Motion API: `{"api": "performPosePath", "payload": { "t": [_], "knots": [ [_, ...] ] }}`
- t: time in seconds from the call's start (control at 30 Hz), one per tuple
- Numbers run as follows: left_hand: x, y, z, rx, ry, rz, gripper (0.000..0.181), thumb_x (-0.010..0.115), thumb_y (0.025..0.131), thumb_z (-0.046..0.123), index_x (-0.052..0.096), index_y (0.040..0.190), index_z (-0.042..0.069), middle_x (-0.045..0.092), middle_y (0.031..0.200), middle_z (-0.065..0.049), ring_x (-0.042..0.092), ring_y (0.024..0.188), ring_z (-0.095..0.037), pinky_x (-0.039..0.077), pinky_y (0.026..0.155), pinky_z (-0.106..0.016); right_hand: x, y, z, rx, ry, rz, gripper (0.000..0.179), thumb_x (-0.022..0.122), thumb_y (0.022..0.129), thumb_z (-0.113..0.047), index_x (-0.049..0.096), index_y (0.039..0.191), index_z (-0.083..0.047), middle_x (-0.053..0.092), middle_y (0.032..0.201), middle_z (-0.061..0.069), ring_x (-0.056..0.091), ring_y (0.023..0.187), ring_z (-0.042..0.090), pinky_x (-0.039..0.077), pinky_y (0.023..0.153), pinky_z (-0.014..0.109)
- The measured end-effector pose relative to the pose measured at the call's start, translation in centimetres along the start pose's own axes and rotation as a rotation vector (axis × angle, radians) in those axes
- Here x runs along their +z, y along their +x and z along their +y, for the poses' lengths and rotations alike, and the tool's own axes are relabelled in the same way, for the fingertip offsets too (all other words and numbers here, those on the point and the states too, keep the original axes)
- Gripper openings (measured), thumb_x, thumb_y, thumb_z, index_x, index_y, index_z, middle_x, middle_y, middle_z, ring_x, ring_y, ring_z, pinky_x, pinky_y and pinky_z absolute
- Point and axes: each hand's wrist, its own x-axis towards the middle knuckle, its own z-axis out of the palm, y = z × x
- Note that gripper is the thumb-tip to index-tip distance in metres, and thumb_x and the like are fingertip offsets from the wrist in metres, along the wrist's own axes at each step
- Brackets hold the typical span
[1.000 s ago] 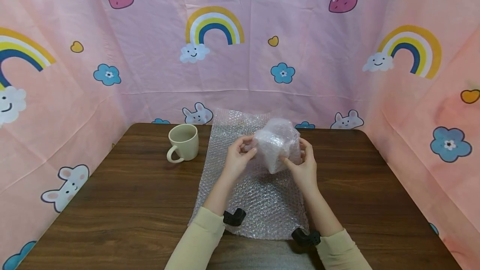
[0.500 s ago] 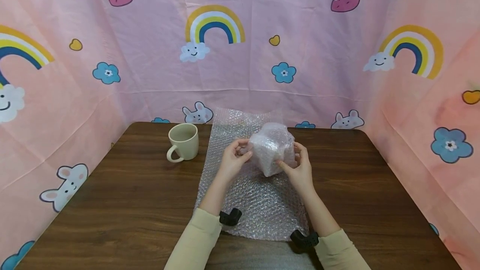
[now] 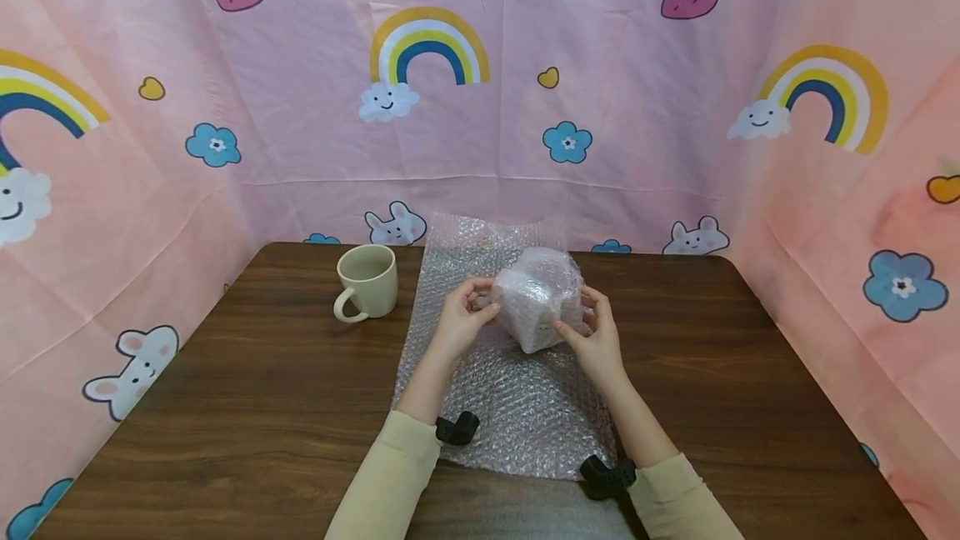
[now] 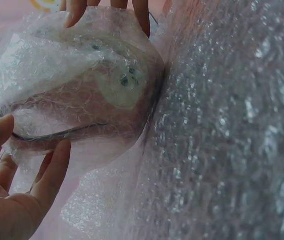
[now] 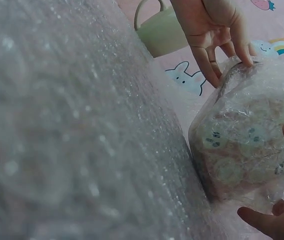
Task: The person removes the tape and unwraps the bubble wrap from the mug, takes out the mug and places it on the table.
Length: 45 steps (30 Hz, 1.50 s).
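Note:
A bundle in clear bubble wrap (image 3: 534, 294) is held over the flat bubble-wrap sheet (image 3: 517, 415) near the middle of the table. Through its layers, in the left wrist view, a pinkish surface with small printed animal faces and a dark curved line shows. My left hand (image 3: 457, 322) pinches the bundle's left edge, thumb near and fingers behind. At its right side, my right hand (image 3: 598, 342) grips it, thumb on the near face. In the right wrist view the bundle (image 5: 241, 145) sits close to the sheet. What the wrap encloses I cannot tell exactly.
A pale green mug (image 3: 369, 282) stands on the wooden table (image 3: 247, 407), left of the sheet, its handle facing me. Patterned pink cloth (image 3: 495, 140) rises behind the table and along both sides. Black wrist cameras (image 3: 457, 429) sit low over the sheet.
Both hands have carried the bundle slightly left and toward me, and it now sits a little lower over the sheet. The grips look the same; the mug has stayed put.

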Motion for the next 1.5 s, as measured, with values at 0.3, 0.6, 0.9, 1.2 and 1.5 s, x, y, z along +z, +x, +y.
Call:
{"api": "performPosePath", "payload": {
  "t": [0.3, 0.6, 0.9, 1.2, 1.5],
  "knots": [
    [-0.7, 1.5, -3.5, -0.033, -0.03, 0.014, 0.038, 0.064, 0.085, -0.011, 0.057, 0.122, -0.005, 0.062, 0.109, -0.014, 0.054, 0.076, -0.013, 0.052, 0.08, -0.05, -0.1, 0.9, 2.9, 0.021, -0.022, -0.02, 0.061, 0.072, 0.085, -0.003, 0.04, 0.137, -0.005, 0.041, 0.134, 0.023, 0.045, 0.116, 0.041, 0.041, 0.09, 0.055],
    [-1.3, 1.4, -4.0, -0.067, -0.007, 0.021, 0.038, 0.065, 0.085, -0.009, 0.058, 0.121, -0.002, 0.061, 0.112, -0.014, 0.054, 0.078, -0.013, 0.053, 0.077, -0.038, -0.1, 0.9, 4.2, -0.011, -0.105, -0.037, 0.059, 0.073, 0.087, -0.015, 0.041, 0.137, -0.014, 0.044, 0.135, 0.018, 0.043, 0.121, 0.038, 0.037, 0.095, 0.06],
    [-1.8, 1.4, -4.0, 0.013, 0.128, 0.035, 0.038, 0.071, 0.083, -0.004, 0.064, 0.119, 0.002, 0.065, 0.113, -0.013, 0.058, 0.1, -0.024, 0.049, 0.079, -0.031, -0.2, 0.5, 3.7, -0.061, -0.176, 0.01, 0.056, 0.072, 0.088, -0.016, 0.046, 0.136, -0.012, 0.048, 0.136, 0.017, 0.039, 0.129, 0.036, 0.036, 0.095, 0.06],
    [-2.3, 1.2, -3.6, 0.074, 0.194, 0.029, 0.039, 0.073, 0.081, -0.003, 0.064, 0.12, 0.001, 0.064, 0.116, -0.015, 0.058, 0.108, -0.027, 0.044, 0.089, -0.049, -0.4, 0.5, 2.8, -0.192, -0.226, 0.074, 0.046, 0.069, 0.088, -0.008, 0.055, 0.131, -0.006, 0.051, 0.131, 0.014, 0.043, 0.123, 0.031, 0.039, 0.091, 0.055],
    [-2.8, 1.2, -3.1, 0.071, 0.187, 0.003, 0.043, 0.073, 0.083, -0.001, 0.06, 0.124, -0.003, 0.062, 0.119, -0.02, 0.057, 0.11, -0.033, 0.046, 0.084, -0.037, -1.5, 1.1, 1.2, -0.277, -0.291, 0.107, 0.029, 0.067, 0.09, -0.008, 0.065, 0.118, -0.002, 0.052, 0.129, 0.014, 0.044, 0.116, 0.025, 0.043, 0.072, 0.032]
  ]
}}
